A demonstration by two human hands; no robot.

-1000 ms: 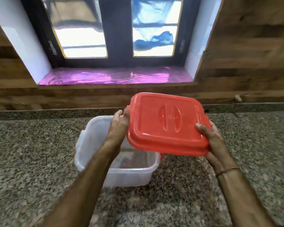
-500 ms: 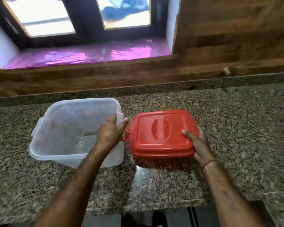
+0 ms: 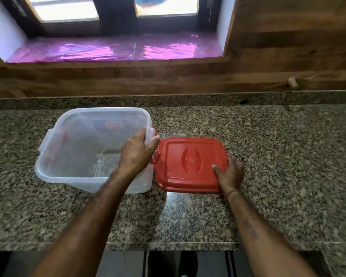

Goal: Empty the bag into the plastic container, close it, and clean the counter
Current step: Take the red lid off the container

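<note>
A clear plastic container point(image 3: 72, 148) stands open on the granite counter point(image 3: 268, 156), left of centre, with nothing visible inside. Its red lid point(image 3: 186, 162) lies flat on the counter right beside it, top side up. My left hand point(image 3: 136, 152) grips the container's right rim, fingers inside and thumb outside. My right hand point(image 3: 229, 173) holds the lid's near right corner, thumb on top. No bag is in view.
A wood-panelled wall and a window sill covered in shiny pink film point(image 3: 116, 49) run behind the counter. The counter's front edge point(image 3: 168, 245) is close to me. A small cork-like plug point(image 3: 292, 82) hangs on the wall at the right.
The red lid, held in the air over the container by both hands a second ago, came down onto the counter to its right. My left hand moved from the lid to the container's rim.
</note>
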